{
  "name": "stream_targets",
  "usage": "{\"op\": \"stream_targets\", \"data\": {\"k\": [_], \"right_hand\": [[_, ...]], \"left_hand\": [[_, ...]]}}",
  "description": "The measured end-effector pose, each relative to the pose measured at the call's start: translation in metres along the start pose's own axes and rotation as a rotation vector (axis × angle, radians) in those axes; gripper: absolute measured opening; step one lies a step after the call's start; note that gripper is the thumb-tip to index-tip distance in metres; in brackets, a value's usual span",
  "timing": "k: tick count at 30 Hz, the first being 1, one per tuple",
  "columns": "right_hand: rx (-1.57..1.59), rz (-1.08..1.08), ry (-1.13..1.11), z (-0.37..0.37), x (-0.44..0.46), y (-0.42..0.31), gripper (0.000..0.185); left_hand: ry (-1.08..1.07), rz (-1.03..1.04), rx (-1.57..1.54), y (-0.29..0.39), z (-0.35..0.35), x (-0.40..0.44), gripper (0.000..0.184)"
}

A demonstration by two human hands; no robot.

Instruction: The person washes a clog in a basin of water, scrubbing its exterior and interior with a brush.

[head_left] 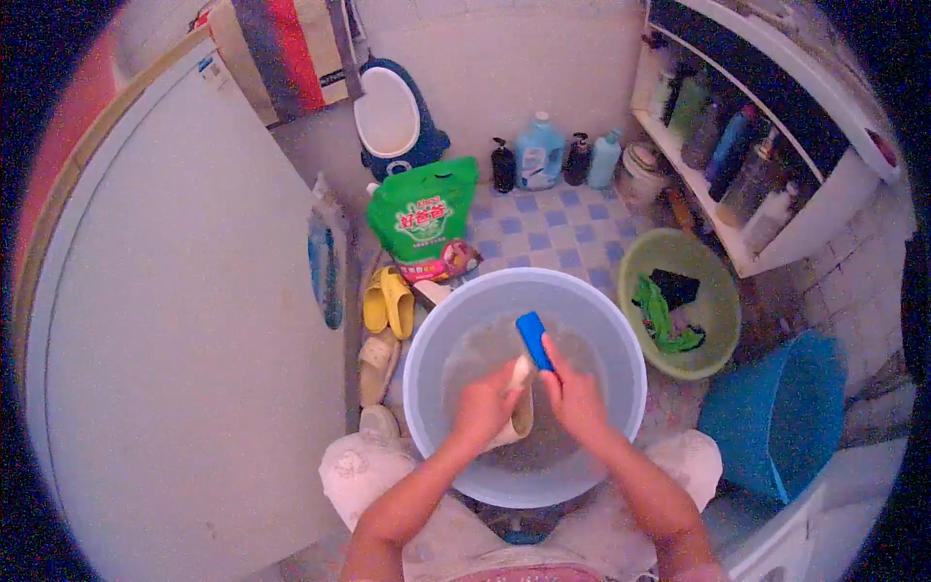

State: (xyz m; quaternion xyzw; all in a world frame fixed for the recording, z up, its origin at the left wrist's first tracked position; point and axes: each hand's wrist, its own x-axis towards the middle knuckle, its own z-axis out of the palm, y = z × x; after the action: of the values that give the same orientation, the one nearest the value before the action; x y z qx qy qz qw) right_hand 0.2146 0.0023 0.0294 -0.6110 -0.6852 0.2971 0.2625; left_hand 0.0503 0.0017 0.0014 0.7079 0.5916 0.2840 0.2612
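Note:
A large pale basin (pixel 427 339) stands between my knees with murky grey water in it. Over the water my left hand (pixel 485 405) is closed around a beige slipper (pixel 522 419), part of which is hidden behind my fingers. My right hand (pixel 576 396) grips a blue brush (pixel 532 339) by its lower end, and the upper end points away from me. The brush and the slipper are close together; whether they touch I cannot tell. The underside of the brush is not visible.
Yellow slippers (pixel 388 301), another beige slipper (pixel 378 367) and a green detergent bag (pixel 425 218) stand left of the basin. To the right are a green basin (pixel 720 335) with clothes and a blue bucket (pixel 737 427). Several bottles (pixel 539 155) line the wall. A white door (pixel 184 320) borders the left.

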Motion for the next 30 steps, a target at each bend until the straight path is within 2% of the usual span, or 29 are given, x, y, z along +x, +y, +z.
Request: {"op": "stream_targets", "data": {"k": [3, 4, 6, 8, 12, 14, 16, 18, 21, 24, 26, 28, 30], "right_hand": [[-0.08, 0.101, -0.025, -0.004, 0.012, 0.014, 0.057], [-0.095, 0.042, -0.004, -0.003, 0.009, 0.018, 0.056], [-0.113, -0.026, 0.028, 0.006, -0.005, 0.016, 0.056], [-0.116, -0.196, 0.086, 0.015, -0.022, 0.004, 0.054], [-0.016, -0.036, 0.019, 0.0, 0.005, 0.004, 0.053], [-0.068, 0.124, -0.046, -0.01, 0.016, 0.007, 0.056], [-0.091, 0.037, -0.03, -0.001, 0.003, 0.013, 0.056], [-0.113, -0.04, -0.023, 0.005, -0.007, 0.007, 0.056], [-0.057, -0.014, -0.102, 0.004, -0.014, -0.013, 0.054], [0.009, 0.048, -0.051, -0.001, 0.009, 0.004, 0.055], [-0.011, 0.001, 0.037, 0.0, 0.015, 0.016, 0.057], [-0.094, -0.033, 0.005, 0.004, 0.005, 0.012, 0.057], [-0.173, -0.058, -0.03, 0.004, -0.004, 0.004, 0.056]], "left_hand": [[-0.06, 0.007, 0.057, 0.002, 0.001, 0.001, 0.043], [-0.054, 0.008, 0.058, 0.002, 0.0, 0.002, 0.043], [-0.035, -0.122, 0.012, -0.005, 0.001, 0.0, 0.042], [-0.001, -0.082, 0.015, -0.012, 0.003, -0.003, 0.042], [-0.023, -0.028, -0.025, 0.006, -0.003, 0.001, 0.039], [-0.002, 0.004, -0.001, -0.006, 0.008, 0.004, 0.042], [0.034, 0.043, 0.02, -0.012, 0.008, 0.003, 0.045], [0.028, -0.153, -0.052, -0.017, 0.006, 0.003, 0.046], [0.057, -0.075, 0.009, -0.006, -0.001, -0.001, 0.046], [-0.024, 0.007, 0.072, 0.001, -0.003, 0.005, 0.043], [-0.021, -0.009, 0.075, -0.002, 0.001, 0.006, 0.042], [-0.016, -0.028, 0.072, -0.007, 0.001, 0.007, 0.042], [0.01, -0.137, 0.078, -0.01, 0.001, 0.008, 0.046]]}}
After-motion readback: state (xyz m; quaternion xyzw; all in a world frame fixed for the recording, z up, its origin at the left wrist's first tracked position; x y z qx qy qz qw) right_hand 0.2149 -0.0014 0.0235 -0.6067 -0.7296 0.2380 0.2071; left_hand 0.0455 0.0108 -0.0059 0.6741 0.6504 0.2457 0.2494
